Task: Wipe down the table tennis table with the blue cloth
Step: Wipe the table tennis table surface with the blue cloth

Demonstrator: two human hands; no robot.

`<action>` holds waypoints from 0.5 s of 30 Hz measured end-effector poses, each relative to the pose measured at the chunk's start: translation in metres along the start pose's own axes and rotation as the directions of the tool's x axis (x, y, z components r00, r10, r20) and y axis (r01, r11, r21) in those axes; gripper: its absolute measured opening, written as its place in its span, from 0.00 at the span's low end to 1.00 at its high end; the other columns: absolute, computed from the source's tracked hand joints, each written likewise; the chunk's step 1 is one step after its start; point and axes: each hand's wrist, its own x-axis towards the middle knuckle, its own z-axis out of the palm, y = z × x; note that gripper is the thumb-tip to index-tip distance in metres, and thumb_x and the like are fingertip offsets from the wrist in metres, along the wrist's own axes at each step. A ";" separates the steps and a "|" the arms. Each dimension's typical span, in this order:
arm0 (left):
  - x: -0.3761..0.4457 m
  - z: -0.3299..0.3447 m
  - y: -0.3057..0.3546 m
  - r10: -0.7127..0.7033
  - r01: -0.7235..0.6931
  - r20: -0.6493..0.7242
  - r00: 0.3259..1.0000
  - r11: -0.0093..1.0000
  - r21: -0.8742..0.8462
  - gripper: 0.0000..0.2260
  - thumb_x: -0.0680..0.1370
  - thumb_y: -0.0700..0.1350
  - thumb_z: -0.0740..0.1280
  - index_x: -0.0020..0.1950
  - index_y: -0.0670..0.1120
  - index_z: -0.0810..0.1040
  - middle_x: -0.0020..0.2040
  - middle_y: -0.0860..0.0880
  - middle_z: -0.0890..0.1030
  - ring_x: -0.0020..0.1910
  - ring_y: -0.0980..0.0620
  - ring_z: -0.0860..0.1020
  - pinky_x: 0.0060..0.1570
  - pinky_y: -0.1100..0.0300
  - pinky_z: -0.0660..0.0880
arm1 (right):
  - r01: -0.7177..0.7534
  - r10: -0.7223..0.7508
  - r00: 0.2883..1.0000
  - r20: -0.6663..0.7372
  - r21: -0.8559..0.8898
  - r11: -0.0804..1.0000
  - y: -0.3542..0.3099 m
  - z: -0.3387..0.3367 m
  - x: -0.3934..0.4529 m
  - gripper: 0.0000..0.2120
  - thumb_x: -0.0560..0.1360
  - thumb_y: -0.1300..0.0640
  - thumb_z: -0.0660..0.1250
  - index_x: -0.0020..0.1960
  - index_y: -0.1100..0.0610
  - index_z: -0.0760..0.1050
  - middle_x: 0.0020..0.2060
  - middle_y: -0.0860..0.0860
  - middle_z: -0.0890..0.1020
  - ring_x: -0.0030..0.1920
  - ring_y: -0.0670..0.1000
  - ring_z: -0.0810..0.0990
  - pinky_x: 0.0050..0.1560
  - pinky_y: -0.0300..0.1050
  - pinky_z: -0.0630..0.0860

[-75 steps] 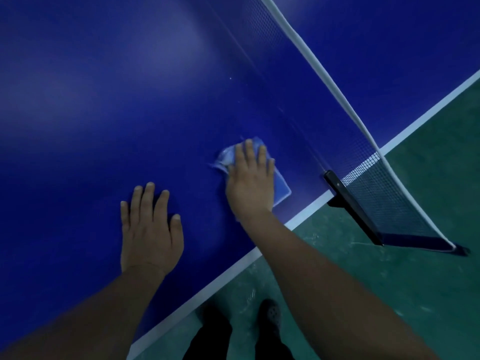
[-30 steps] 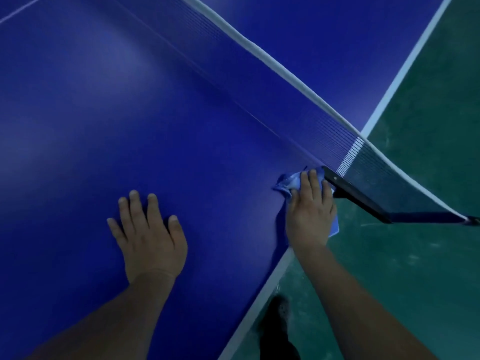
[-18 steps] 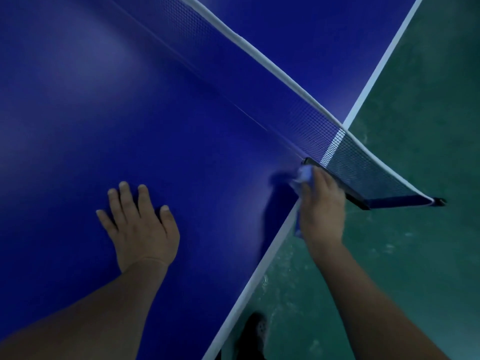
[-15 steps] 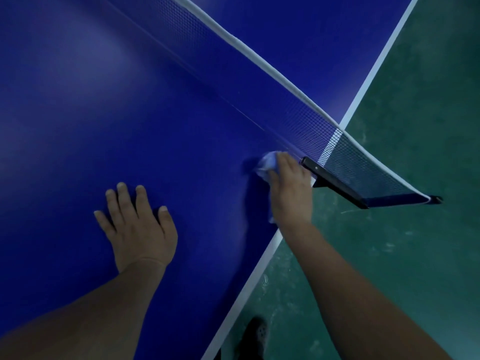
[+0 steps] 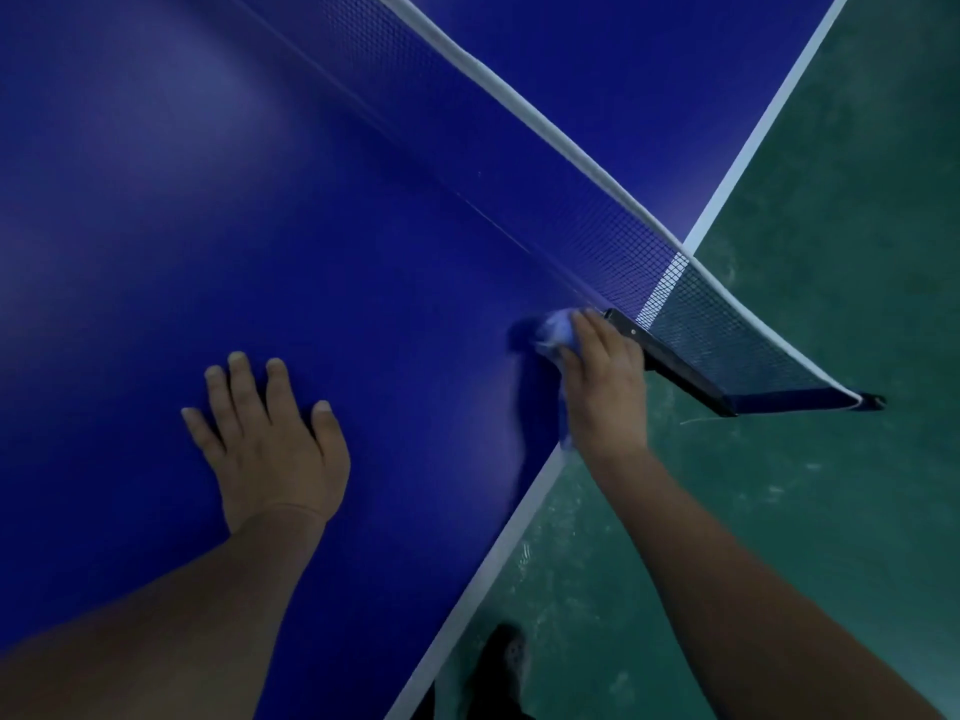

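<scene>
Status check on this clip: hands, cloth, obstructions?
Left hand flat on the table tennis table. Right hand pressing the blue cloth at the table's edge. Black net clamp right beside the fingers.

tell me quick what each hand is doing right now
Left hand: open, flat on the table, holding nothing.
Right hand: on the blue cloth beside the net clamp; grip cannot be told.

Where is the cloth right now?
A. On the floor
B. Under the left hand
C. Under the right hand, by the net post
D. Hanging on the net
C: the right hand presses the cloth on the table by the net post; the left hand lies flat and bare.
</scene>
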 end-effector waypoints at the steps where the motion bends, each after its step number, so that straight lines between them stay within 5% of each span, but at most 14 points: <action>1: 0.001 0.000 0.000 -0.004 0.004 0.000 1.000 1.000 0.005 0.28 0.83 0.53 0.55 0.80 0.41 0.58 0.82 0.40 0.51 0.81 0.42 0.45 0.77 0.37 0.41 | 0.036 -0.024 0.992 0.123 -0.094 0.995 0.008 0.007 0.003 0.16 0.72 0.69 0.70 0.60 0.64 0.79 0.64 0.59 0.79 0.61 0.56 0.73 0.57 0.51 0.72; 3: 0.001 0.000 0.000 -0.003 0.003 0.000 1.000 1.000 0.006 0.28 0.83 0.53 0.54 0.80 0.42 0.57 0.82 0.40 0.51 0.81 0.42 0.44 0.77 0.37 0.41 | 0.029 0.073 0.943 0.323 -0.298 0.954 0.037 0.010 -0.013 0.19 0.69 0.67 0.72 0.59 0.62 0.80 0.67 0.57 0.77 0.65 0.57 0.72 0.59 0.52 0.67; 5: 0.001 0.000 0.000 0.002 -0.002 0.008 1.000 1.000 -0.002 0.28 0.83 0.53 0.54 0.80 0.41 0.57 0.82 0.40 0.51 0.81 0.42 0.44 0.77 0.37 0.41 | -0.007 0.156 0.920 0.360 -0.382 0.924 0.059 -0.009 -0.035 0.18 0.64 0.68 0.73 0.54 0.65 0.81 0.58 0.61 0.81 0.58 0.62 0.76 0.53 0.54 0.71; 7: 0.001 0.001 -0.001 -0.004 0.004 0.007 1.000 1.000 0.013 0.28 0.83 0.53 0.54 0.80 0.42 0.57 0.82 0.40 0.51 0.81 0.42 0.44 0.77 0.37 0.41 | -0.215 0.301 0.905 0.300 -0.287 0.933 0.058 -0.031 -0.047 0.14 0.70 0.65 0.71 0.55 0.67 0.79 0.51 0.64 0.81 0.51 0.65 0.79 0.51 0.58 0.75; 9: 0.001 0.002 -0.001 0.005 -0.005 0.011 1.000 1.000 0.018 0.28 0.83 0.54 0.53 0.81 0.42 0.57 0.82 0.40 0.50 0.81 0.42 0.44 0.77 0.37 0.41 | -0.377 0.387 0.903 0.188 -0.089 0.922 0.041 -0.038 -0.041 0.21 0.78 0.49 0.61 0.63 0.64 0.77 0.57 0.62 0.81 0.56 0.63 0.78 0.59 0.55 0.72; 12: 0.000 0.003 -0.001 -0.005 0.004 0.027 1.000 1.000 0.016 0.28 0.83 0.54 0.53 0.81 0.42 0.57 0.82 0.40 0.50 0.81 0.42 0.44 0.77 0.37 0.41 | -0.286 0.262 0.947 0.188 0.114 0.951 0.000 -0.011 -0.016 0.25 0.80 0.45 0.54 0.68 0.60 0.74 0.64 0.55 0.78 0.61 0.58 0.75 0.63 0.53 0.70; 15: 0.000 0.003 -0.002 0.000 -0.001 0.027 1.000 1.000 0.028 0.28 0.83 0.54 0.52 0.81 0.43 0.57 0.82 0.41 0.50 0.81 0.42 0.44 0.78 0.37 0.41 | -0.260 0.241 0.948 0.208 0.069 0.963 -0.026 0.026 -0.006 0.26 0.82 0.47 0.51 0.73 0.61 0.70 0.72 0.56 0.72 0.71 0.62 0.67 0.73 0.55 0.63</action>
